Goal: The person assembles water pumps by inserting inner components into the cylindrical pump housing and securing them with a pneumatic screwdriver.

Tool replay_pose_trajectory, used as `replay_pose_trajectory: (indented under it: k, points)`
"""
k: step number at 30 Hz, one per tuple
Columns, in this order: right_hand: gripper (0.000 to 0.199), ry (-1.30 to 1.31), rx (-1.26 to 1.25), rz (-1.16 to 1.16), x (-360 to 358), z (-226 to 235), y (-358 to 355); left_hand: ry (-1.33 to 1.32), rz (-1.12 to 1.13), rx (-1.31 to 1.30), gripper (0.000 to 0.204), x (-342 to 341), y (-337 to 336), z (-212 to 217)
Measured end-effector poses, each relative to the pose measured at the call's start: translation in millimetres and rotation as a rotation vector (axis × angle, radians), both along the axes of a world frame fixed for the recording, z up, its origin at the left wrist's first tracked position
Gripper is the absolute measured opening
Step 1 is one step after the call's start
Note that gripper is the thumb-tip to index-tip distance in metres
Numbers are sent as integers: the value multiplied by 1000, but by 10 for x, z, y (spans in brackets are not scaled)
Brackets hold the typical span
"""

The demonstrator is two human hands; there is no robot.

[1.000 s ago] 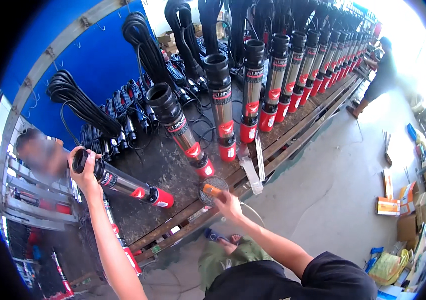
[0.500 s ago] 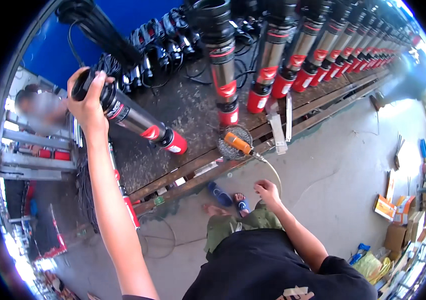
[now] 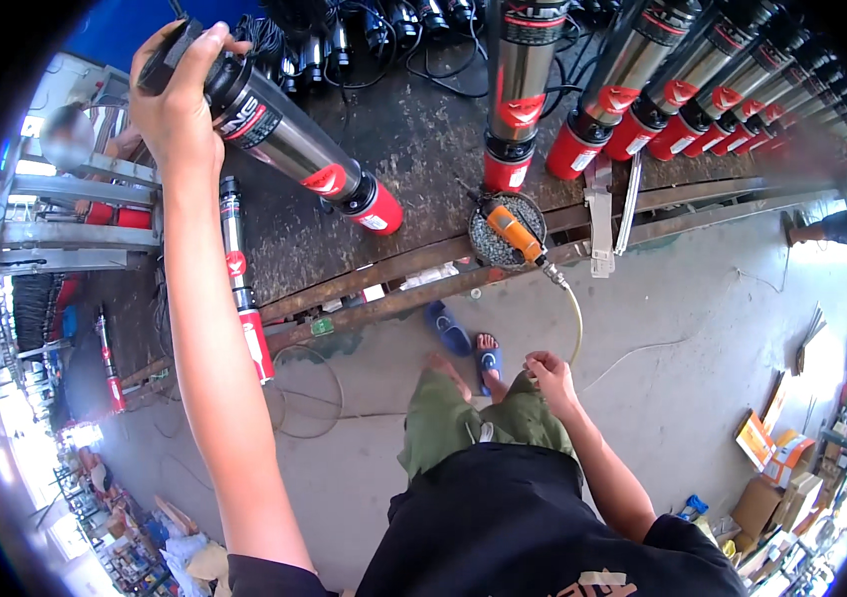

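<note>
My left hand [image 3: 177,109] grips the black top of a submersible pump [image 3: 289,149], a steel cylinder with a red base. The pump leans on the dark workbench [image 3: 383,149], its top toward my left and its base near the front edge. Low in front of my shorts hangs my right hand [image 3: 551,378], fingers curled and pinched; whatever they may hold is hidden. Beyond it, an orange air screwdriver [image 3: 513,235] lies across a round dish [image 3: 486,251] of small grey metal parts. A pale hose [image 3: 577,318] runs from the tool down to the floor.
Several similar pumps [image 3: 521,99] stand in a row along the bench to the right. Coiled black cables [image 3: 262,42] lie at the back. Another pump [image 3: 236,264] is at the left end. Blurred people [image 3: 67,137] show at left and far right. Cardboard boxes [image 3: 756,505] sit lower right.
My view has shifted, so the bench sits higher in the picture. The left hand keeps its grip on the leaning pump. My right hand stays low and curled.
</note>
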State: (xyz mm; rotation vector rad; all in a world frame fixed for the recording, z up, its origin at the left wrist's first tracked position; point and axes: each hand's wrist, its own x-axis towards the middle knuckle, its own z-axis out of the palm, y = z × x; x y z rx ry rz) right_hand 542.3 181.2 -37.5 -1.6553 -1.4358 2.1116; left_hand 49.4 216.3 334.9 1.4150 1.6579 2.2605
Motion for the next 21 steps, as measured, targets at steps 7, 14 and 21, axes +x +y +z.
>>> replay_pose_trajectory:
  k: [7, 14, 21]
  points:
    - [26, -34, 26, -65, 125, -117, 126, -7, 46, -21, 45, 78, 9, 4]
    - [26, 7, -125, -176, -382, -137, 94, 0, 42, -3, 40, -8, -18, -35]
    - [29, 69, -91, -224, -1147, 100, 203, -75, 40, 3, 42, 59, 53, 23]
